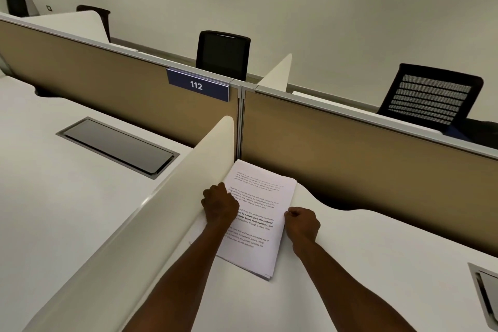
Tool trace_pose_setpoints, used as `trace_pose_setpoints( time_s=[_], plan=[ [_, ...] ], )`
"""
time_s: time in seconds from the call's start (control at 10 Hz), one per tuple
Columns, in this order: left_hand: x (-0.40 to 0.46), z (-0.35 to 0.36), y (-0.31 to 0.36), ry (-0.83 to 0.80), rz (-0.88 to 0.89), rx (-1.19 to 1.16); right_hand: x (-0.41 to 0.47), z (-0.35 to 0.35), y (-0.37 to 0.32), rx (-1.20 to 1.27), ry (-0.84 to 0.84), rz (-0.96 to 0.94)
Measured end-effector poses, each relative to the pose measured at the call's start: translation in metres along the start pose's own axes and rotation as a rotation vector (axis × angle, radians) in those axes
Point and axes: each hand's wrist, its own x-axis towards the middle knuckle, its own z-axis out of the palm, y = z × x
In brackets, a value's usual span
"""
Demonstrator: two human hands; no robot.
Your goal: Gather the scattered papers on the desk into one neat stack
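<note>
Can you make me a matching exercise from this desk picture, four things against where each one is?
Things:
1. stack of papers
2. left hand
3. right hand
4. sign 112

Places:
A. on the partition's top edge
B. at the stack's right edge
C. on the desk beside the white divider
D. on the stack's left side

Pairs: 1-C, 2-D, 3-B, 4-A

The left hand is covering the left part of the printed lines on the white paper stack, whose small text is staying unreadable. The grey metal bench hatch is running off the right edge.
</note>
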Motion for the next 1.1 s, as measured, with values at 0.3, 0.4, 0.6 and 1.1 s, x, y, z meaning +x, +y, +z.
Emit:
trace_pose_setpoints(
  time_s=[0.3,0.4,0.6,1.1],
  plan=[
    [-0.001,-0.002,-0.004,-0.052,0.044,-0.006,-0.009,-0.007,-0.002,-0.078,-0.062,-0.06],
    [0.001,-0.004,-0.005,-0.078,0.048,-0.006,-0.011,-0.006,-0.002,-0.074,-0.08,-0.059],
    [0.003,-0.006,-0.004,-0.106,0.041,-0.059,-0.013,-0.003,0.001,-0.042,-0.049,-0.027],
    [-0.017,-0.013,0.002,-0.073,0.196,-0.019,-0.017,-0.029,0.01,-0.168,0.03,-0.165]
  ],
)
